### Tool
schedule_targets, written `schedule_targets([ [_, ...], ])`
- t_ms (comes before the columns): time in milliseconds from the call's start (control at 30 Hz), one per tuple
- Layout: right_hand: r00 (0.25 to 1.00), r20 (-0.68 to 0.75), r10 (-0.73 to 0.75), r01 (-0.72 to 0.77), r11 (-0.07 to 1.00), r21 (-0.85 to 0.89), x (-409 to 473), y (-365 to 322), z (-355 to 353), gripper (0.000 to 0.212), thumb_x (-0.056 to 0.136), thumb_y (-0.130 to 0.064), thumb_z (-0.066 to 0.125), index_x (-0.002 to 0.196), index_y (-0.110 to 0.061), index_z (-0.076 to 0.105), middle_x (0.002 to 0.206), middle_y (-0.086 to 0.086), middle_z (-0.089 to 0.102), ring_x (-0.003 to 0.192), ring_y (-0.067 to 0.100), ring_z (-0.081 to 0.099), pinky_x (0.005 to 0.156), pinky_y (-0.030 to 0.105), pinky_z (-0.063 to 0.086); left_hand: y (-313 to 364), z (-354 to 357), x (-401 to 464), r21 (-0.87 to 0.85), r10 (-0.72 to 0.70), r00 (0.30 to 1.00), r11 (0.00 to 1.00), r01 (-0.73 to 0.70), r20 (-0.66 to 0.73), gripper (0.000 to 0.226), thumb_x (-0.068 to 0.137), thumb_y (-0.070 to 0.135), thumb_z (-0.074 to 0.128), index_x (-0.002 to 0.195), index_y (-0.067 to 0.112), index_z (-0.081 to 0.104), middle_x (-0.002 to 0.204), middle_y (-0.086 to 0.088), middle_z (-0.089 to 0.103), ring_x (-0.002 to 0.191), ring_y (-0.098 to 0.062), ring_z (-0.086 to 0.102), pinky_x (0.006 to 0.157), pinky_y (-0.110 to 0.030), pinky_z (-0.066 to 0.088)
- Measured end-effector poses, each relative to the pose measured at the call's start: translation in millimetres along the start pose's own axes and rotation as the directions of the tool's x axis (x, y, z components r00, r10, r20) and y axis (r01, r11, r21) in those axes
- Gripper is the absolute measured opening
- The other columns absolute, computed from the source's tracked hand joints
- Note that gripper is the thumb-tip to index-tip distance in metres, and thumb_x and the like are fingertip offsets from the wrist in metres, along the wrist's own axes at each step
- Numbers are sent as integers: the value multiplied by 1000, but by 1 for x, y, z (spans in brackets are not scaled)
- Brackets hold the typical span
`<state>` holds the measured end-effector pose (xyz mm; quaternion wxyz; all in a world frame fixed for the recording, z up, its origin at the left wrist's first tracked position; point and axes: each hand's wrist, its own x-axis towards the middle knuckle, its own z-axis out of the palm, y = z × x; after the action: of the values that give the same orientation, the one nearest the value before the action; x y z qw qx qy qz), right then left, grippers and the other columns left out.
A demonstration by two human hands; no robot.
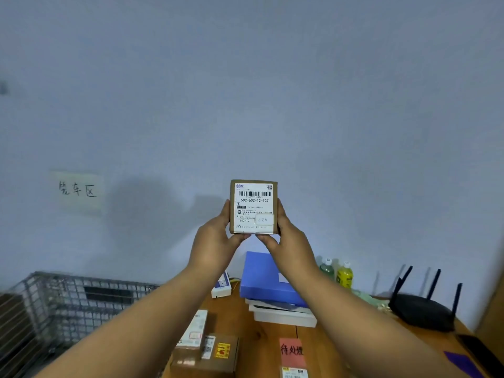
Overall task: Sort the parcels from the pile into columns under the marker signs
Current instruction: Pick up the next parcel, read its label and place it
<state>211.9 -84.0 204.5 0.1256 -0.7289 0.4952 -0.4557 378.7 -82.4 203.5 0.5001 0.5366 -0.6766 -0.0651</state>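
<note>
Both hands, left hand [215,242] and right hand [290,245], pinch a raised parcel [253,207] (label-reading step); next, choosing its column on the desk [261,342].

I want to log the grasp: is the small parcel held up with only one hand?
No, the left hand and the right hand both grip the small parcel, one at each side.

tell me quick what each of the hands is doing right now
Left hand: grips the left edge of the small cardboard parcel.
Right hand: grips the same parcel's right edge.
</note>
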Motion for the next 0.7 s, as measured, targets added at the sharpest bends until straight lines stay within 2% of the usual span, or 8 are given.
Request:
schedule_targets([
  [200,1000,-11,3,-3,999,-37,-7,-4,-14,83,93,-36,60,153,-41,4,141,-14,53,124,13,54,99,32,48,12,0,-5,-23,9,1000,1000,-9,12,73,85,38,68,147,40,29,128,8,63,113,-17,61,87,-29,53],
  [433,998,1,63,-63,996,-64,-17,12,-25,79,93,-34,62,153,-39,11,137,-11,57,119,14,58,96,31,50,20,22,-11,-88,13,997,996,-6,80,68,85,32,71,144,36,37,125,9,65,111,-13,61,79,-16,47],
  [567,990,31,139,-135,986,-101,-23,29,-34,78,92,-28,64,153,-35,16,134,-7,60,117,14,59,91,23,47,19,44,-9,-101,2,985,995,16,171,62,84,28,73,139,33,44,120,8,67,105,-12,62,73,-14,42],
  [633,981,43,188,-182,976,-119,-27,41,-39,75,92,-28,64,152,-35,19,133,-7,60,116,13,58,88,20,44,18,58,-9,-103,-9,971,994,35,239,61,84,26,73,138,31,46,121,6,67,107,-14,62,77,-16,44],
  [700,968,42,248,-240,960,-147,-34,54,-42,72,91,-29,65,150,-36,25,132,-6,61,117,15,59,90,24,47,17,74,-11,-110,-30,950,992,67,311,59,83,26,74,136,30,48,122,5,67,108,-16,63,81,-21,49],
])
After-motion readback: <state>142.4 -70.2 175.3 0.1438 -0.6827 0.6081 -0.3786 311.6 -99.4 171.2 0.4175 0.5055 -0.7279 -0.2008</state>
